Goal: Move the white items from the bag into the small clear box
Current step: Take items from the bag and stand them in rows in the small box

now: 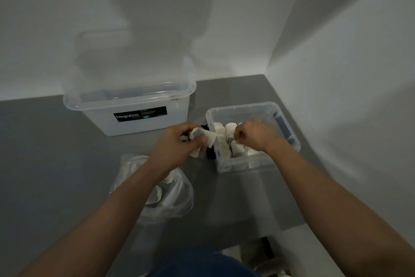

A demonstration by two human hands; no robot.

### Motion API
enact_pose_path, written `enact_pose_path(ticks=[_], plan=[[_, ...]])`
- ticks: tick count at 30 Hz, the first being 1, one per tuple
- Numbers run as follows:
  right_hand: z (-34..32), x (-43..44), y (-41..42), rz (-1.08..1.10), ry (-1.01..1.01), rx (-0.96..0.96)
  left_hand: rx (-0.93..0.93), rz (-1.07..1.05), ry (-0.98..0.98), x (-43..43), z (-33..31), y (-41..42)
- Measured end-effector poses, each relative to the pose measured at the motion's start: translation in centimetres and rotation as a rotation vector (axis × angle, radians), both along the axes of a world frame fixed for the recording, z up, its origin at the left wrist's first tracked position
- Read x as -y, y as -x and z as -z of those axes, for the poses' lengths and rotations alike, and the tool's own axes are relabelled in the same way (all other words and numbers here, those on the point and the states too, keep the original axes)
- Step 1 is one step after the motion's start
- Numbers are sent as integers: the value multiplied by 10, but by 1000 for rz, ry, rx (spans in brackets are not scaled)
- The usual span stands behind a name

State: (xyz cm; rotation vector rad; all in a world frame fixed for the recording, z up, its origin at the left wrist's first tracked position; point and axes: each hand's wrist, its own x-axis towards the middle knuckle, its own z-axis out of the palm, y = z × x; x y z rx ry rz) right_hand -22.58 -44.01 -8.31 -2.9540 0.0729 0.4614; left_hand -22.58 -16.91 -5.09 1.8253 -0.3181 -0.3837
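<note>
The small clear box stands on the grey table at the right, with several white items standing in rows inside it. My left hand holds a few white items just left of the box's rim. My right hand is over the box with its fingers curled, pinching a white item among the rows. The clear plastic bag lies open under my left forearm, with more white items inside.
A larger clear lidded box with a black Megabox label stands at the back left against the wall. Something black lies between my left hand and the small box. White walls close the corner behind and to the right. The table's front edge runs at lower right.
</note>
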Motion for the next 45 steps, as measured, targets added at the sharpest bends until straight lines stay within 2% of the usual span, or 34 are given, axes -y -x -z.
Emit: enact_pose_path(ticks=[4,8,12,16,20,25,27,29,34,38,45], plan=[[-6,7,8,106,-113,114,18,28,-16,6,-3,0],[-39,-7,34,261,-521,361,66,83,-60,10,-7,-4],[-66,-35,56,223,-824,313,145,149,-137,17,-11,-11],[-71,-48,65,152,-792,315,204,219,-191,26,-17,-16],[-67,-49,73,207,-860,362,182,214,-115,31,-20,-14],[-64,-60,82,384,-1111,544,-29,211,86,33,-19,-7],[-61,-64,84,444,-1167,614,-50,233,119,33,-18,-7],[-60,-64,86,459,-1136,627,-24,248,99,33,-19,-8],[-72,-55,89,341,-868,599,178,307,-119,37,-23,-15],[-88,-45,89,226,-692,533,211,321,-141,42,-25,-14],[-91,-24,81,261,-492,618,-105,111,40,38,-14,-11]])
